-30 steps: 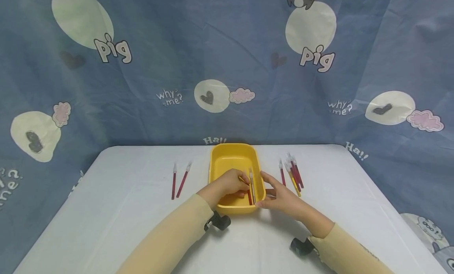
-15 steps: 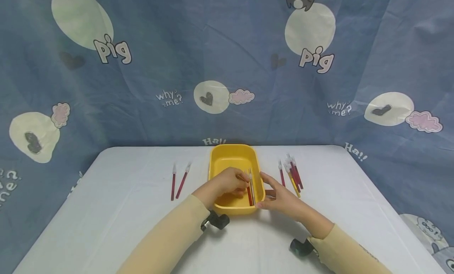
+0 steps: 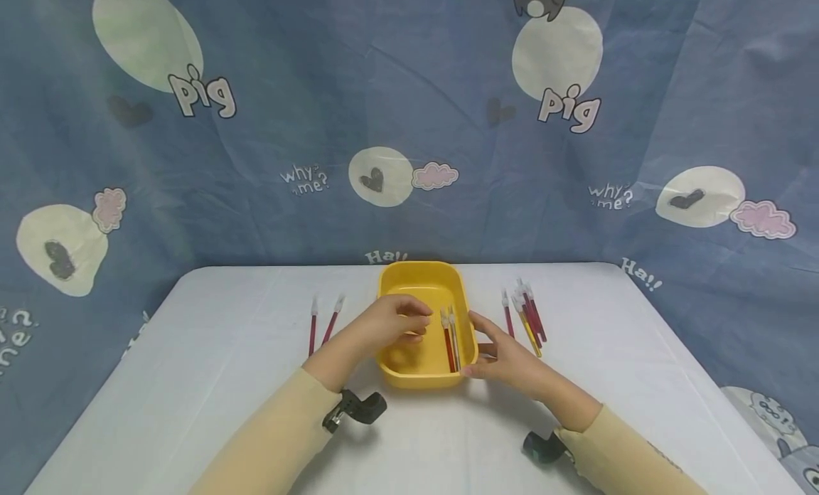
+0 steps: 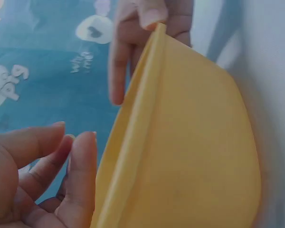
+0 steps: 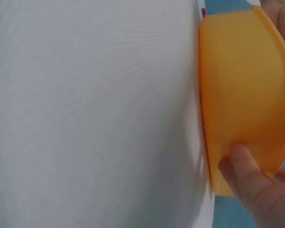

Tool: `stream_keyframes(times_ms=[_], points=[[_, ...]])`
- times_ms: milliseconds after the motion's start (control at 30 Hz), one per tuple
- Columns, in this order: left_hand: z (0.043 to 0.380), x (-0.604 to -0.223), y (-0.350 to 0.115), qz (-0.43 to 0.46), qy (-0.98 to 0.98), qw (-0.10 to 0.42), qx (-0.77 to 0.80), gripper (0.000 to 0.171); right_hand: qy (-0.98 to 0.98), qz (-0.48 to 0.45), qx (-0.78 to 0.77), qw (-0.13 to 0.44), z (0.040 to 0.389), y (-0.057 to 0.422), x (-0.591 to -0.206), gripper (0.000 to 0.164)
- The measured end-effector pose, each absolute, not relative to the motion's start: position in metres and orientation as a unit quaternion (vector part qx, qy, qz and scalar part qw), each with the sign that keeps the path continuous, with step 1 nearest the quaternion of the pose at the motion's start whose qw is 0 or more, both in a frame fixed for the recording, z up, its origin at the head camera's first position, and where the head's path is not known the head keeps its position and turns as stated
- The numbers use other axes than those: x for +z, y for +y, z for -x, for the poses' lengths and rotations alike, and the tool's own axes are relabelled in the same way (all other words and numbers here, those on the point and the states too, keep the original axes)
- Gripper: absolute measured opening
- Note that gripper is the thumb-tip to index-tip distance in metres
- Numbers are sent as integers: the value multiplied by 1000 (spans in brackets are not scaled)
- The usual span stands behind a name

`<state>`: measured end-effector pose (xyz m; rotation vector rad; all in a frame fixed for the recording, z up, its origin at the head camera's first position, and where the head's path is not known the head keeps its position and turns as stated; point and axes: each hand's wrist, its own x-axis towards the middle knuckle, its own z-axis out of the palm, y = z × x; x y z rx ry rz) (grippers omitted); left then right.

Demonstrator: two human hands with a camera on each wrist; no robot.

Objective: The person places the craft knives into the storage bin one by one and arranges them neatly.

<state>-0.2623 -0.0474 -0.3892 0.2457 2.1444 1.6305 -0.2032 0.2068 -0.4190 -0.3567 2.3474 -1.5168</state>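
A yellow plastic tray (image 3: 397, 281) stands mid-table in the head view. Over its left half hovers my left hand (image 3: 390, 323), fingers loosely bent and holding nothing; the left wrist view shows a gap between thumb and fingers (image 4: 80, 175). At the tray's near right corner, my right hand (image 3: 505, 353) grips it, thumb by the corner and fingers along the right side. In the right wrist view, fingers (image 5: 244, 166) press on the orange-looking outer wall. Inside, along the right side, lie a slim red stick with a clear cap (image 3: 448, 342) and a silvery one (image 3: 455, 338), side by side.
Two red capped sticks (image 3: 313, 328) lie left of the tray, partly behind the left forearm. Several more, red and one yellow (image 3: 530, 328), lie right of it. A blue printed cloth (image 3: 409, 89) hangs behind the white table (image 3: 224, 338).
My left hand has drawn back leftward from the sticks in the tray, letting go of the red one, which now shows in full. The right hand has stayed at the corner.
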Motion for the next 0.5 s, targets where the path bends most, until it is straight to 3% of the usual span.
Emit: stream_keyframes(times_ms=[333,500], points=[[252,-378,-90,-62,729,206,650,32,839,102,-510,158,202,206,-414,103],[249,-379,-118,-38,739,164,653,31,837,101,-513,161,201,204,-414,102]])
